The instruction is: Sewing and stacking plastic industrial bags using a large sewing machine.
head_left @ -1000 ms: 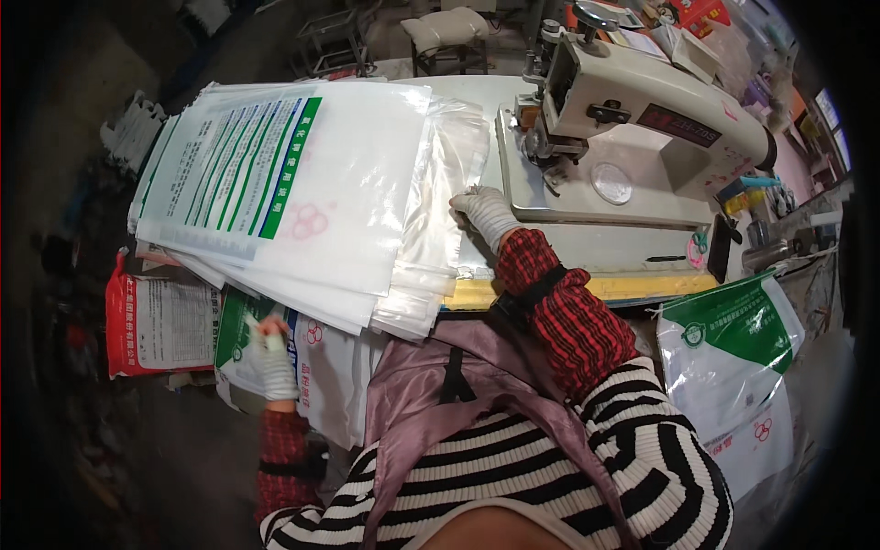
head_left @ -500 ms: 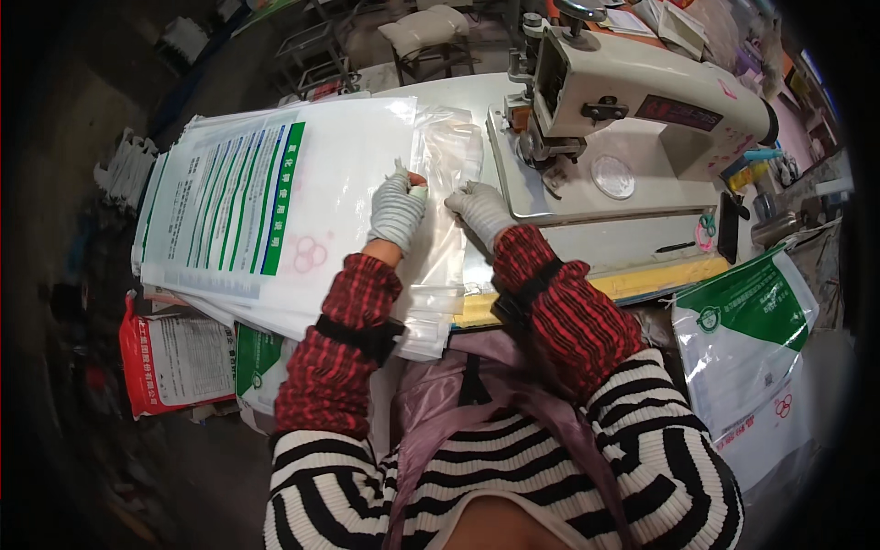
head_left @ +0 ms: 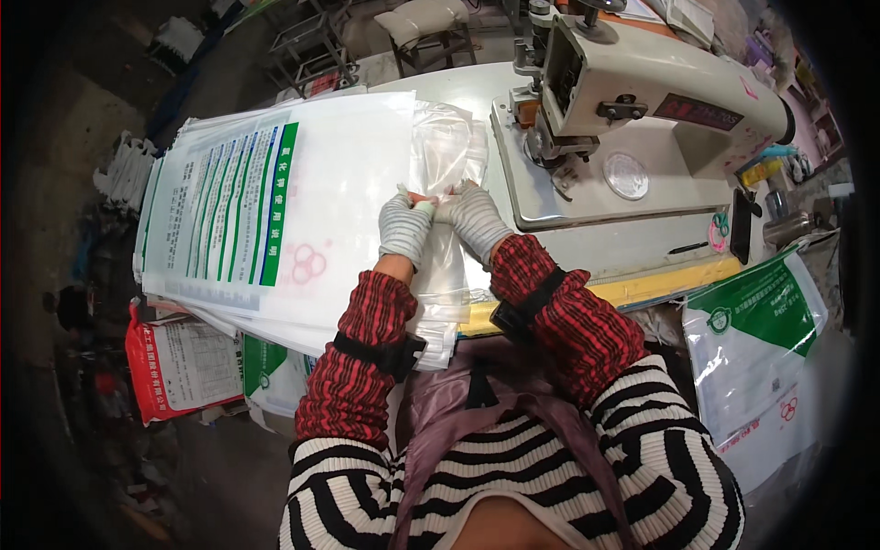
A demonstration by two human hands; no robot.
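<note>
Left hand has moved in beside right hand. Both pinch the clear liner on the sack stack, just left of the sewing machine.

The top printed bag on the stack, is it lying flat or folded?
Flat: the top bag lies spread on the stack, both hands at its clear liner.

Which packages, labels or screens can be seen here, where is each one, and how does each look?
Stack of white sacks: on the table, left of both hands; flat, with green and blue print stripes and a red ring mark.
Clear plastic liner: at the stack's right edge, under both hands; see-through, crinkled.
Red and white sack: below the table, left.
White and green sack: right, beside the table.
Dark label plate: on the sewing machine; long, thin.
</note>
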